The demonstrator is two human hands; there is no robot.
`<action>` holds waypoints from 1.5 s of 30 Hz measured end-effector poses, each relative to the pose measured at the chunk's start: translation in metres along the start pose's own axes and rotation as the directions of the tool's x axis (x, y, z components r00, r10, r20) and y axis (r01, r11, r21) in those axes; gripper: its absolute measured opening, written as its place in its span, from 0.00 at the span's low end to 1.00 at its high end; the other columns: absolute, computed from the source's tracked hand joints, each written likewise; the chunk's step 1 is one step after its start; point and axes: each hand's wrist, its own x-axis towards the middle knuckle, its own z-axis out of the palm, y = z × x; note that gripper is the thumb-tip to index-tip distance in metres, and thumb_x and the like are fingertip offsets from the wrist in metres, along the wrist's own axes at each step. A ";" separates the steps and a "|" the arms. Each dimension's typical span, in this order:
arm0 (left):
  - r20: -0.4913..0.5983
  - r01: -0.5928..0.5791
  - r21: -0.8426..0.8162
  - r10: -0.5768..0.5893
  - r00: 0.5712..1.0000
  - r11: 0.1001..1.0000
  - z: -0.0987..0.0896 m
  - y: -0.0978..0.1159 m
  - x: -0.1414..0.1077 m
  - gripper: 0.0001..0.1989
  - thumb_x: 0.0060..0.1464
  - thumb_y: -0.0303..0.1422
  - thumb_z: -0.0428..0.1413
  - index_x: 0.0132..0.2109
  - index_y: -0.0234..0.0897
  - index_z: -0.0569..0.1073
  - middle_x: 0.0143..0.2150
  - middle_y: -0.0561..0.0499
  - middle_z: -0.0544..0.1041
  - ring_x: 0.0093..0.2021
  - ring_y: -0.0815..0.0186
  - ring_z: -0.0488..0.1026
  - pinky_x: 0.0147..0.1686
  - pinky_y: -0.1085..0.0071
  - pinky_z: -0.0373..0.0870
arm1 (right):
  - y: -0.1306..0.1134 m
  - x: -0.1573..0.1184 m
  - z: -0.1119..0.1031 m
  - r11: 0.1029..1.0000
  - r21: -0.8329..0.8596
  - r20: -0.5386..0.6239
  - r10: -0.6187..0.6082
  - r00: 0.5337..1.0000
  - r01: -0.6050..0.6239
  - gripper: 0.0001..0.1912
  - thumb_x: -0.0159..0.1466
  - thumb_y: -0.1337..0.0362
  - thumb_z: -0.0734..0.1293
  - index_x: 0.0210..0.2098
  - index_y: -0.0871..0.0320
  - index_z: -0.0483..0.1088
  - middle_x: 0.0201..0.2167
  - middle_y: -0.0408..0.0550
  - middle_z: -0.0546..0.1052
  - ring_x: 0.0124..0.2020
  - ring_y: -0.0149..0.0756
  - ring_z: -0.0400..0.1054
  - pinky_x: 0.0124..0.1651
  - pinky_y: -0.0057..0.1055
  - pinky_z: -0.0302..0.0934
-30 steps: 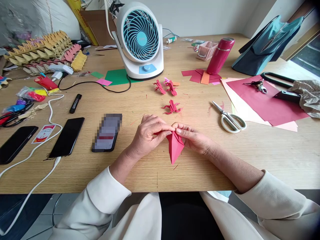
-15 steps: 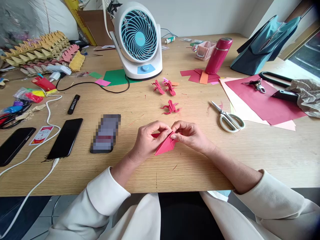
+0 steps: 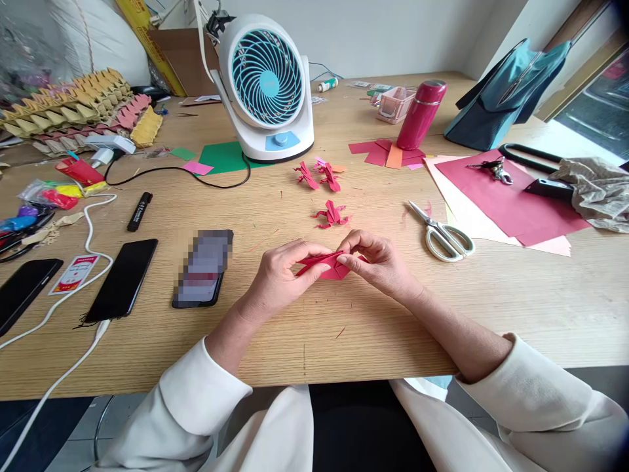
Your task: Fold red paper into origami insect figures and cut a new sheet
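Note:
A folded piece of red paper is held between both hands just over the table's near part. My left hand pinches its left side between thumb and fingers. On the other side, my right hand grips the paper near its upper edge, thumb in front. Parts of the folds are hidden behind the fingers. Right beyond the hands lies a red origami figure with thin bent legs. Two more such figures, one at the left and one at the right, lie farther back.
Scissors lie right of the hands, beside large red paper sheets. A phone lies to the left, near a black marker. Behind stand a fan and a red thermos. Small red paper squares lie by the thermos.
The red paper has been turned in my hands: its point no longer hangs down at the lower left, and it now lies wider and flatter. The camera view has shifted slightly.

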 end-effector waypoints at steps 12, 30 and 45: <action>-0.107 -0.020 0.154 0.037 0.994 0.988 0.002 -0.004 -0.004 0.05 0.57 0.30 0.62 0.41 0.38 0.76 0.37 0.50 0.81 0.38 0.65 0.78 0.41 0.69 0.73 | -0.004 0.000 0.000 0.996 0.086 -0.111 0.046 0.993 -0.036 0.15 0.62 0.53 0.72 0.31 0.57 0.68 0.26 0.41 0.70 0.26 0.29 0.65 0.30 0.29 0.62; -0.116 -0.008 0.086 0.018 0.993 0.996 0.008 -0.006 -0.003 0.04 0.60 0.27 0.58 0.35 0.38 0.74 0.35 0.51 0.80 0.37 0.67 0.77 0.40 0.69 0.72 | 0.001 -0.002 0.005 0.998 -0.046 -0.079 0.037 0.996 -0.041 0.14 0.63 0.53 0.71 0.33 0.58 0.72 0.28 0.43 0.72 0.28 0.30 0.65 0.30 0.28 0.60; -0.121 0.007 0.113 0.007 0.993 0.994 0.008 -0.009 -0.004 0.05 0.59 0.26 0.58 0.34 0.38 0.74 0.38 0.50 0.80 0.41 0.65 0.77 0.44 0.66 0.73 | 0.001 -0.002 0.006 0.994 -0.089 -0.109 0.053 0.993 -0.063 0.15 0.62 0.52 0.71 0.34 0.59 0.74 0.30 0.45 0.73 0.29 0.32 0.67 0.32 0.30 0.62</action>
